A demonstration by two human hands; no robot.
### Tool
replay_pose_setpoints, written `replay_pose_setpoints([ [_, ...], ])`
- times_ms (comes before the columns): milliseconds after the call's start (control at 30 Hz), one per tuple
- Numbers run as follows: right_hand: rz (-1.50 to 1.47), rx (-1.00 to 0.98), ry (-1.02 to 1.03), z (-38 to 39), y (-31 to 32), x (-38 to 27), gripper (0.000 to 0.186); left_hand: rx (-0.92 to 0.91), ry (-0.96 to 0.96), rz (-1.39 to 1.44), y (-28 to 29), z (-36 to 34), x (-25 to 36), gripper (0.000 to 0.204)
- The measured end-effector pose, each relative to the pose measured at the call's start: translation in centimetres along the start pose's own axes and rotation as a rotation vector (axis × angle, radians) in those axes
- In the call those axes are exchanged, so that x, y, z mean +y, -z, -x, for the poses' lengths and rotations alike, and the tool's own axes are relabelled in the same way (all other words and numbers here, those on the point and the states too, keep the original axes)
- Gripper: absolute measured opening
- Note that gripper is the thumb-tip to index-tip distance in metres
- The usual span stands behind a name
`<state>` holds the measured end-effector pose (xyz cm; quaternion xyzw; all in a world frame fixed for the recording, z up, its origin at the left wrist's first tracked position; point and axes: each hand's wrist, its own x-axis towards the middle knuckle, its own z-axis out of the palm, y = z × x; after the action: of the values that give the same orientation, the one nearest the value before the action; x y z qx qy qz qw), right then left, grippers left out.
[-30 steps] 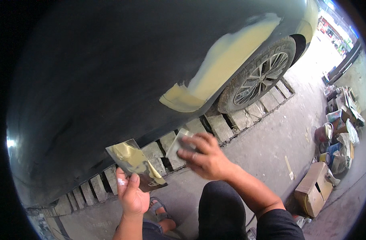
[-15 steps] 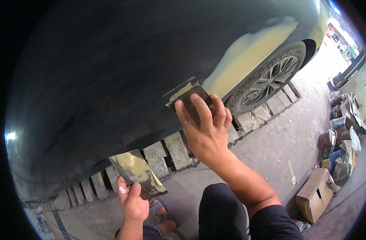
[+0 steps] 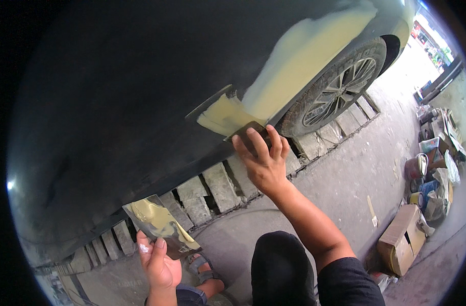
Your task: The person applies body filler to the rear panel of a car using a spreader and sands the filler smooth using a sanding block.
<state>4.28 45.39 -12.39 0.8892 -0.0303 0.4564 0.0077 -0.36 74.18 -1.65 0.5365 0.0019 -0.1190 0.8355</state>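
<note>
A dark car body panel [image 3: 136,102] fills the upper left. My right hand [image 3: 267,171] grips a thin dark putty spreader [image 3: 254,133] by its lower edge, fingers spread across it, against the panel's lower part. Just above the spreader lies a strip of wet yellow putty [image 3: 223,115], meeting a larger smooth yellow filler patch [image 3: 302,58] that runs up over the wheel arch. Down at the left, my left hand [image 3: 161,268] pinches a flat plate [image 3: 181,250] between thumb and fingers. A thick smear of yellow putty [image 3: 149,214] covers much of that plate.
Right of the spreader is the car's wheel [image 3: 340,94]. Below the sill runs a row of concrete slats [image 3: 220,188] with dark gaps. A cardboard box [image 3: 400,239] and piled cans, tape and bags [image 3: 434,178] line the right side. My knee [image 3: 281,270] rises at bottom centre.
My right hand has drawn the spreader down toward the sill, leaving a wider yellow putty strip above it. My left hand with the plate has shifted slightly left.
</note>
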Motion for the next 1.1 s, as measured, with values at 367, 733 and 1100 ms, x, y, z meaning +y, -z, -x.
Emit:
replay_pose_setpoints([
  [367,0.048,-0.069,0.026,3.6,-1.9,3.1,0.044,-0.029,0.018,-0.024,0.1,0.4,0.1,0.041],
  [733,0.124,-0.221,-0.166,4.1,2.2,2.2,0.048,-0.003,0.007,0.044,-0.6,0.7,0.9,0.037],
  [1100,-0.057,0.017,-0.03,-7.3,7.4,-3.6,0.051,-0.059,-0.013,0.027,0.4,0.3,0.6,0.04],
])
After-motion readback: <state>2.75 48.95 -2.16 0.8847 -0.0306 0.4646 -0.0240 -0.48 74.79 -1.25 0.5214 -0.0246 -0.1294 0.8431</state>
